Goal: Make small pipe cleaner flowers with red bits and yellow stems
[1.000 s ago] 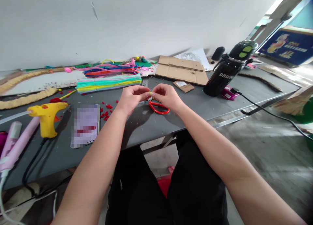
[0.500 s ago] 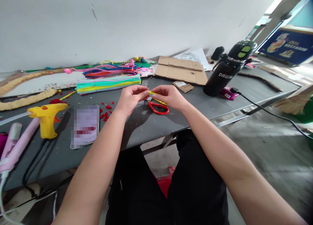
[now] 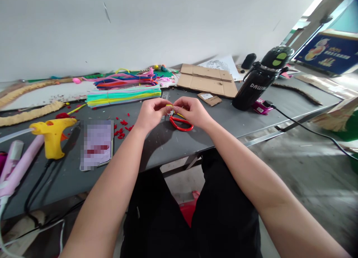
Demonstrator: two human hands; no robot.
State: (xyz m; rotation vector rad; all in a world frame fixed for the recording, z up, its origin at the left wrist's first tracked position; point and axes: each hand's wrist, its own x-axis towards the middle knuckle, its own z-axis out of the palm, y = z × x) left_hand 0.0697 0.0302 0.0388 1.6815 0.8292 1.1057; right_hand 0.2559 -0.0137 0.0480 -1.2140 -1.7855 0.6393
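Note:
My left hand and my right hand meet above the grey table, fingertips pinched together. Between them they hold a short yellow pipe cleaner; most of it is hidden by the fingers. Red-handled scissors lie on the table just under my right hand. Small red scraps are scattered left of my left hand.
A yellow glue gun and a pink tool lie at the left, with a phone beside them. Bundles of coloured pipe cleaners, flat cardboard and a black bottle stand further back. A black cable runs off right.
My hands have moved slightly closer together, and the yellow pipe cleaner shows less between the fingertips than half a second ago. Everything else on the table has stayed put.

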